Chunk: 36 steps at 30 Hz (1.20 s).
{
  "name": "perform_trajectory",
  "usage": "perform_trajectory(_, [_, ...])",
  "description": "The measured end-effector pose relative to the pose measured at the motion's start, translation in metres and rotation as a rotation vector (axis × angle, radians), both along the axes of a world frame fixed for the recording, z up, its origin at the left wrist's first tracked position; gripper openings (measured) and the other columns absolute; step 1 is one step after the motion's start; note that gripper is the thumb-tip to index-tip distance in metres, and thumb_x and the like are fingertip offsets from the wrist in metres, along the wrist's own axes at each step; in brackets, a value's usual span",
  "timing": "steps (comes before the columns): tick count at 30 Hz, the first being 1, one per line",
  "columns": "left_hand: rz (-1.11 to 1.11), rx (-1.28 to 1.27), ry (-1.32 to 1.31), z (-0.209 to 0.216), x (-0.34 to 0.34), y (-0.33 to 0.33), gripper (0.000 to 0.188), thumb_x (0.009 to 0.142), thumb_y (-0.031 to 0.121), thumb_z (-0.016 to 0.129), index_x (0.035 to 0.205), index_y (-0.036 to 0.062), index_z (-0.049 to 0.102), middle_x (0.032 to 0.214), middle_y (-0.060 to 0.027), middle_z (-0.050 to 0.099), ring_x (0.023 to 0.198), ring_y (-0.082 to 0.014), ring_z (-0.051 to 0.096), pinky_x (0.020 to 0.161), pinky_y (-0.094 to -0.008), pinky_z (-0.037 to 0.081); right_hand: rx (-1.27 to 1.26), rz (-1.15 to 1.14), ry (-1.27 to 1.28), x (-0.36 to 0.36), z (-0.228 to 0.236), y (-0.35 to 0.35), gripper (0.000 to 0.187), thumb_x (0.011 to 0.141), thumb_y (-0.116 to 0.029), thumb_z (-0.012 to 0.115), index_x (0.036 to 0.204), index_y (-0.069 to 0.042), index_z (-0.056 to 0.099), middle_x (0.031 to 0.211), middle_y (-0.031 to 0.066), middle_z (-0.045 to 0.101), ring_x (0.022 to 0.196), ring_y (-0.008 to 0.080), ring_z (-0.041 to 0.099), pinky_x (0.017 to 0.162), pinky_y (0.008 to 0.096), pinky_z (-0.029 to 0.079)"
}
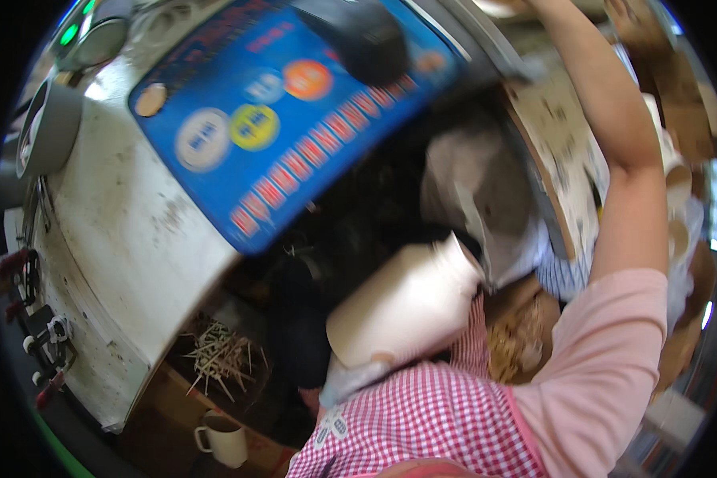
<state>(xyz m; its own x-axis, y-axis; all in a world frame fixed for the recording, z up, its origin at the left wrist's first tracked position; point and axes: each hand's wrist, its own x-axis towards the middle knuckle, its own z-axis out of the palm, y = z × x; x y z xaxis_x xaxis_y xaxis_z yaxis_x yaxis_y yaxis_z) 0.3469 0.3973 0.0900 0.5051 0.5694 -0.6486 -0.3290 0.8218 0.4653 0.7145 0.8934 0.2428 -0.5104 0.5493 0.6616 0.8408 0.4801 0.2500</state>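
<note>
My right arm [625, 151], in a short pink sleeve, stretches up along the right side to the top edge. Its hand lies beyond the picture. No clear part of my left hand shows. A large cream-white plastic jar [402, 303] lies tilted against my pink checked apron [446, 406], its neck pointing right and up. A pale crumpled piece [354, 382] sits under the jar's lower end, with a small tan patch beside it that I cannot make out. Motion smears the picture.
A blue printed mat [207, 187] covers part of the white worktable [147, 255], with a dark blurred object [362, 40] on it. Clamps [44, 350] line the left edge. Below are thin wooden sticks [219, 357], a white mug [225, 440] and a pale sack [486, 199].
</note>
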Motion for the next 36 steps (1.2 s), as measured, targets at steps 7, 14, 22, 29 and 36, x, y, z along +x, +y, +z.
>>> perform_trajectory(7, [0.302, 0.114, 0.095, -0.004, -0.002, -0.050, 0.087, 0.077, 0.025, 0.087, 0.149, -0.0018, 0.046, 0.140, -0.0153, 0.059, 0.126, -0.0310, 0.060, 0.108, -0.0453, 0.049, -1.219, -0.111, 0.699, 0.023, 0.022, -0.445, 0.021, 0.104, -0.021, 0.065, 0.109, -0.005, 0.076, 0.078, -0.0025, 0.067, 0.064, 0.0022, 0.058, 0.056, 0.0195, 0.044])
perform_trajectory(14, [0.359, 0.584, 0.428, 0.005, 0.001, -0.102, 0.058, 0.098, 0.027, 0.068, 0.147, 0.0006, 0.049, 0.146, -0.0164, 0.054, 0.132, -0.0290, 0.056, 0.109, -0.0450, 0.048, -1.333, -1.008, 0.335, 0.141, -0.110, -0.666, 0.021, 0.097, -0.015, 0.060, 0.104, 0.002, 0.071, 0.086, 0.0172, 0.073, 0.075, 0.0314, 0.070, 0.070, 0.0418, 0.056])
perform_trajectory(22, [0.607, 0.259, -0.020, 0.059, 0.035, -0.143, 0.046, 0.103, 0.019, 0.064, 0.144, 0.0017, 0.051, 0.140, -0.0131, 0.059, 0.126, -0.0225, 0.062, 0.103, -0.0396, 0.057, -0.908, -0.499, 1.135, 0.113, -0.110, -0.706, 0.025, 0.099, -0.026, 0.066, 0.110, -0.005, 0.075, 0.096, 0.0155, 0.074, 0.087, 0.0291, 0.071, 0.079, 0.0365, 0.055])
perform_trajectory(29, [0.607, 0.204, 0.022, 0.058, 0.062, -0.145, 0.043, 0.101, 0.015, 0.068, 0.139, -0.0004, 0.055, 0.134, -0.0137, 0.063, 0.121, -0.0205, 0.066, 0.097, -0.0337, 0.061, -0.521, -0.891, 0.395, 0.206, -0.023, -0.661, 0.025, 0.097, -0.026, 0.070, 0.105, -0.004, 0.074, 0.096, 0.0135, 0.074, 0.081, 0.0249, 0.071, 0.077, 0.0345, 0.054])
perform_trajectory(36, [0.614, 0.153, 0.028, 0.052, 0.064, -0.137, 0.038, 0.103, 0.016, 0.066, 0.136, 0.0016, 0.058, 0.132, -0.0118, 0.066, 0.121, -0.0206, 0.066, 0.099, -0.0354, 0.060, -0.431, -0.605, 0.525, 0.234, -0.066, -0.593, 0.031, 0.100, -0.031, 0.065, 0.107, -0.003, 0.074, 0.099, 0.0182, 0.074, 0.086, 0.0326, 0.071, 0.081, 0.0387, 0.055])
